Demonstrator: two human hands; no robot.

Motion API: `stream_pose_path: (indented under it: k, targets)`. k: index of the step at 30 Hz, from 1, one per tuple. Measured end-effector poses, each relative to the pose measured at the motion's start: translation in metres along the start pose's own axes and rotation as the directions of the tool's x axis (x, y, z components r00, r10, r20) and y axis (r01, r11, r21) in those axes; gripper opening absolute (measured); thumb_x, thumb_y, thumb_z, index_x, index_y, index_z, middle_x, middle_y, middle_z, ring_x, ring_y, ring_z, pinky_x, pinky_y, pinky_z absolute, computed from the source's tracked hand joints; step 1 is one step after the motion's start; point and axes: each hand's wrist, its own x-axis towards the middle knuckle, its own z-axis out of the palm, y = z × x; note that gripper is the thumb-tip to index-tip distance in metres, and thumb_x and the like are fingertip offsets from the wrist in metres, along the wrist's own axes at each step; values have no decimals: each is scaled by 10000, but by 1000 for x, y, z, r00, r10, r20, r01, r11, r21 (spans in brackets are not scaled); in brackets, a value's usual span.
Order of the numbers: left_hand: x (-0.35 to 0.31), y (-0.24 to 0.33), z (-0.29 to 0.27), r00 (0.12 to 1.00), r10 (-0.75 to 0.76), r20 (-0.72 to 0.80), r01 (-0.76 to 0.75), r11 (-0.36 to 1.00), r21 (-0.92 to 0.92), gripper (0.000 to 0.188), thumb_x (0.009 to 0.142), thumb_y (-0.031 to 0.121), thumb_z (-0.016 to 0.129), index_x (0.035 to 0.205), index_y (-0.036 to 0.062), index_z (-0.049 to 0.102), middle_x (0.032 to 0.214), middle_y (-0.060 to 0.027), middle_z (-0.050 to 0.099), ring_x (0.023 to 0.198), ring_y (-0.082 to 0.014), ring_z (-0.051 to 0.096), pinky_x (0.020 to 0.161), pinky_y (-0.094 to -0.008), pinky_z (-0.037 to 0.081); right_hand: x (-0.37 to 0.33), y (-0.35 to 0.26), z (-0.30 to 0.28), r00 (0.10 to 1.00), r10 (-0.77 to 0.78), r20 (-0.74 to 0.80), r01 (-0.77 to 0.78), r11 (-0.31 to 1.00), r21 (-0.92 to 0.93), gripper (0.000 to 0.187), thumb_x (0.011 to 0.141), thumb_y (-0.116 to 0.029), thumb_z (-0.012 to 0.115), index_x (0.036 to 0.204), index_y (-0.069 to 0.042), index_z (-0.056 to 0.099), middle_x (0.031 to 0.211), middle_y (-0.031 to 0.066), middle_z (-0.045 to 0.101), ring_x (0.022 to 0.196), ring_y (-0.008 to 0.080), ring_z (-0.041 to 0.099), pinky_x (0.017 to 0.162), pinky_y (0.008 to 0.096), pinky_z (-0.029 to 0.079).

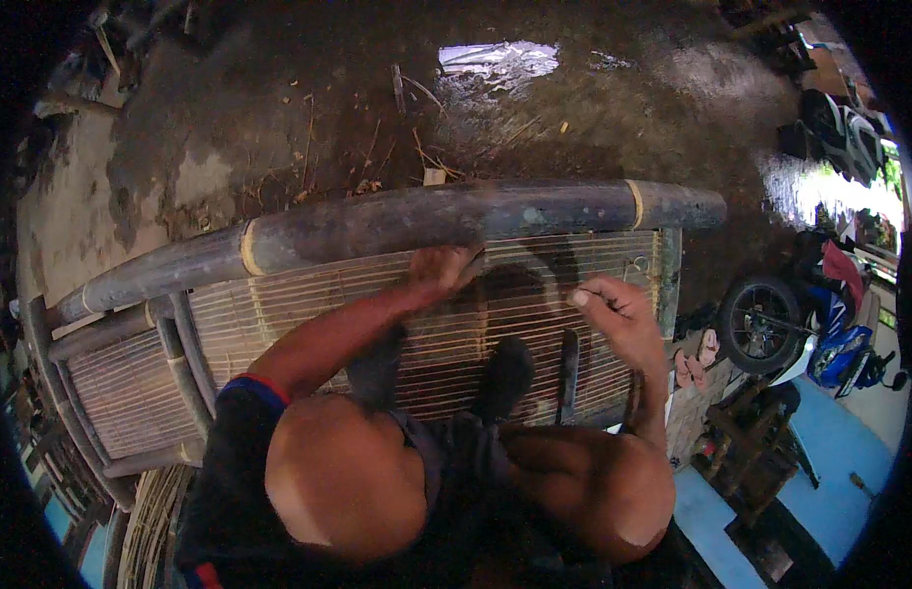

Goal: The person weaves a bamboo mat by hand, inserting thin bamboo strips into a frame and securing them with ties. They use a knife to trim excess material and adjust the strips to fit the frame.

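I am over a bamboo bench (377, 231) with a thick dark front pole and a seat of thin pale slats. My left hand (444, 267) is closed low against the slats, just inside the thick pole. What its fingers hold, if anything, is hidden. Raised a little over the right part of the seat, my right hand (618, 306) pinches thumb and forefinger together. Anything in that pinch is too small to make out. Between my knees and the pole, a dark long-bladed knife (569, 378) lies across the slats, below my right hand.
Beyond the pole, a dark, partly wet floor (593, 128) carries scattered twigs and scraps. A blue motorbike (839, 344) stands at the right, near pink sandals (697, 363) and a wooden stool (755, 442). Thin bamboo strips (154, 520) are bundled at the lower left.
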Motion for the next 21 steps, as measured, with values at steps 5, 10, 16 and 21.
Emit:
stream_pose_path:
  k: [5,10,16,21]
  targets:
    - [18,7,24,992,-83,-97,86,996,26,456,957,398,528,1274,74,579,1228,-175,631,1129,-393,580,955,-500,462,-18,38,-87,925,46,-376,-337,557,-759,164,893,-128,637,1026,-38,672,832,134,661,801,329,627,738,396,498]
    - [-14,0,-56,995,-84,-58,90,991,101,403,991,340,460,1285,89,574,1273,-190,599,1171,-376,553,988,-489,435,29,21,-38,703,-559,-440,-99,536,-838,217,855,-112,648,1068,-70,644,1006,187,629,946,403,589,820,485,493]
    - [-9,9,-77,968,-189,167,227,942,-249,423,998,363,428,1292,95,571,1326,-178,569,1211,-386,528,1024,-468,409,72,96,131,989,117,91,-80,938,-338,450,931,-380,605,1279,-95,599,1102,259,660,1008,402,650,856,465,518]
    - [-15,-12,-86,945,-210,251,254,955,-155,448,988,402,432,1288,102,577,1335,-163,570,1205,-376,536,1019,-450,418,122,104,166,965,221,141,-164,929,-332,600,920,-495,595,1286,-19,572,1104,225,681,1049,396,641,909,460,496]
